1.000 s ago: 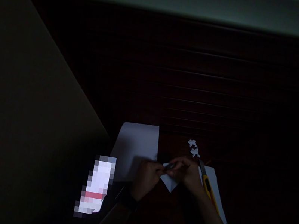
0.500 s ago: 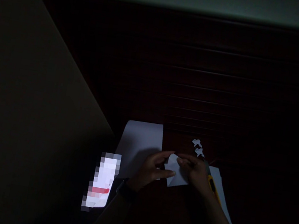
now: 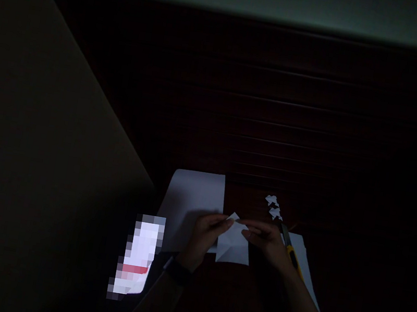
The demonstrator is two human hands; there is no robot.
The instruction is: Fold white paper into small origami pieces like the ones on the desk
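Observation:
A small creased square of white paper (image 3: 233,247) is held up in front of me, its top corner pointing away and fold lines crossing its face. My left hand (image 3: 207,235) pinches its upper left edge between thumb and fingers, a dark band on the wrist. At the upper right edge, my right hand (image 3: 266,241) is closed on the paper, thumb on the near face and fingers reaching along the top. Beyond the right hand lie small folded white paper pieces (image 3: 274,213). A yellow and black utility knife (image 3: 293,256) rests beside the right forearm.
A larger white sheet (image 3: 194,196) lies on the dark table (image 3: 225,301) at the left. More white paper (image 3: 307,266) sits under the knife. A lit phone screen (image 3: 137,258), partly blurred out, glows at the lower left. The surroundings are very dark.
The paper has turned and shifted left, so its corner now points up. My left thumb has moved up to the top edge, and my right hand has moved slightly outward along it.

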